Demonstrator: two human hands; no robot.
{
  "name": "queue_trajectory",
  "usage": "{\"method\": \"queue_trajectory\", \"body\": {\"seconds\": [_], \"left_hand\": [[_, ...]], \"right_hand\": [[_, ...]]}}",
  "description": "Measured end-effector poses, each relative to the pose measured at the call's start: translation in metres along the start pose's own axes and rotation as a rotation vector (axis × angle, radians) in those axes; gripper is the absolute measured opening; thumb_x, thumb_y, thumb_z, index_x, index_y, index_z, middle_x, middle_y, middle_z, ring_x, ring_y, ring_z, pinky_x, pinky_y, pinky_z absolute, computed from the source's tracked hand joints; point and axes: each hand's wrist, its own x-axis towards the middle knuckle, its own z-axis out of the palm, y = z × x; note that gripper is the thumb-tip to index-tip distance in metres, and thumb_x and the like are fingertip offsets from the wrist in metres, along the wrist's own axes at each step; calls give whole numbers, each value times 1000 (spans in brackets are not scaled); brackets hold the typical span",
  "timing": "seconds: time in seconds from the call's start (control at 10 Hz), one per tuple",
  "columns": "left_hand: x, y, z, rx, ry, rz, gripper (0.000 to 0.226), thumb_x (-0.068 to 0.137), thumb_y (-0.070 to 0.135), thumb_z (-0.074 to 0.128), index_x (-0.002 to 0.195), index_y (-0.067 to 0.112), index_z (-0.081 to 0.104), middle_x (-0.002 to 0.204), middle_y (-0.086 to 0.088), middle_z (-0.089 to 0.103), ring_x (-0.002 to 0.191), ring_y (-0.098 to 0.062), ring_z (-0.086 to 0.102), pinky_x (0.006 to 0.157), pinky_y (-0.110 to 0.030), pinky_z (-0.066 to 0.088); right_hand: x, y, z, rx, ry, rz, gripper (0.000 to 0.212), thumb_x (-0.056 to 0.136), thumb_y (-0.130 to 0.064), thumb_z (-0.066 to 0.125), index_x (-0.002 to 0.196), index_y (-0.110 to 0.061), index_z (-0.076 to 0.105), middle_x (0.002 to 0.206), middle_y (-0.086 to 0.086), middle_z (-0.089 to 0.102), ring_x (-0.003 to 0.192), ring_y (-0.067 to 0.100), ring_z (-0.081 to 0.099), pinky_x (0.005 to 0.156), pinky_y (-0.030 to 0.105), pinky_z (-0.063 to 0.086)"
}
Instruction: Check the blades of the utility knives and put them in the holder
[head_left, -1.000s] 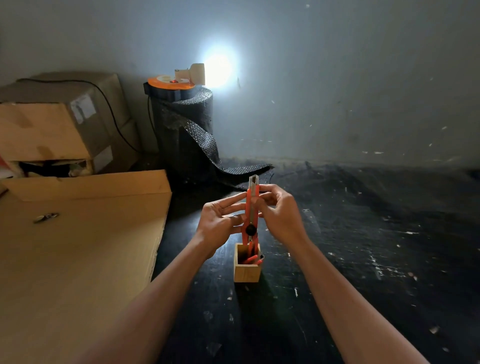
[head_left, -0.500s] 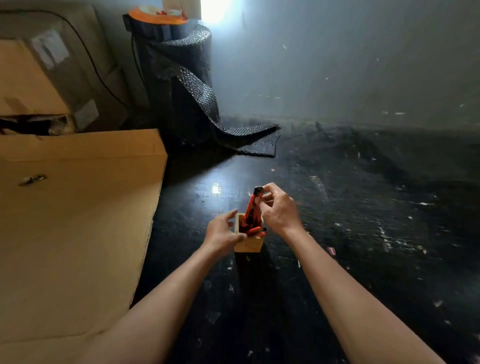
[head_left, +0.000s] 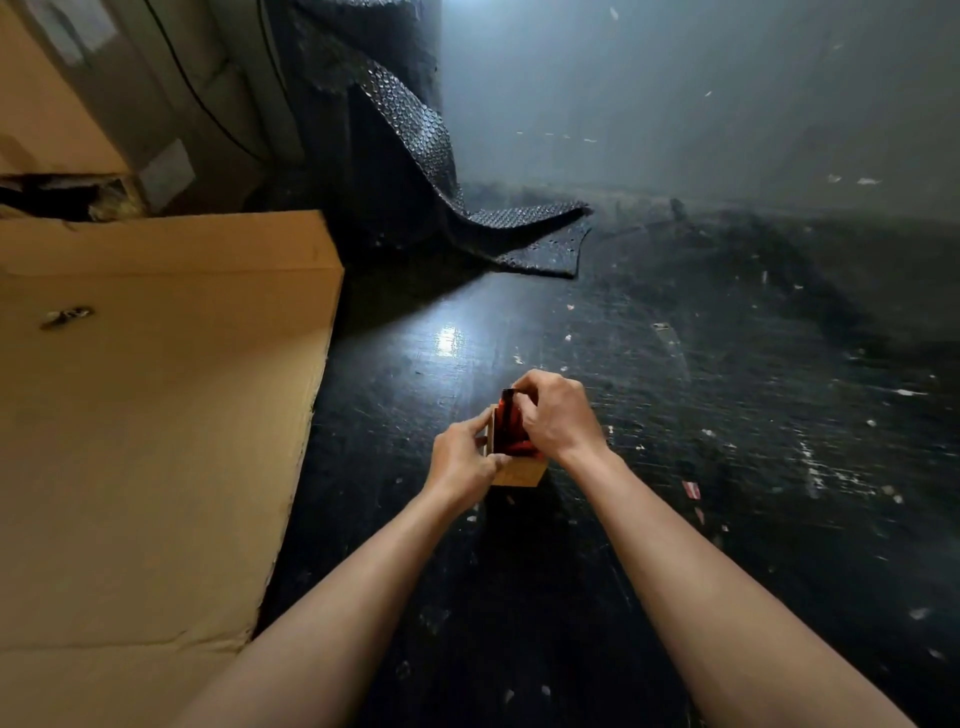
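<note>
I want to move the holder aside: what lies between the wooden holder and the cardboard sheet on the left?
In the head view, only the left hand on the wooden holder, then bare dark floor up to the cardboard sheet.

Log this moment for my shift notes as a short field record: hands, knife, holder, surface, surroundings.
left hand: steadies the wooden holder by its left side
right hand: grips the top of an orange utility knife
knife: upright, lower end inside the holder
blade: not visible
surface: dark scuffed floor
surroundings: flat cardboard to the left, bubble wrap roll behind
</note>
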Motion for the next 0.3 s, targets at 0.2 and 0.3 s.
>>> {"method": "queue_trajectory", "body": {"seconds": [0.2,0.3], "left_hand": [[-2,1,-4,-29,-17,-30,76,77,12,87,146,20,55,138,-4,67,120,-20,66,103,-40,55],[-14,0,-8,-45,20,-51,80,79,15,86,149,10,49,146,-9,59,129,-25,61,106,-44,53]], "right_hand": [[-5,-4,-12,7,6,-11,17,89,-13,62,104,-10,71,102,11,74,93,26,70,80,42,60],[-15,-10,-32,45,59,-58,21,91,-9,61,110,-7,70,104,11,74,96,23,69,82,32,58]]}}
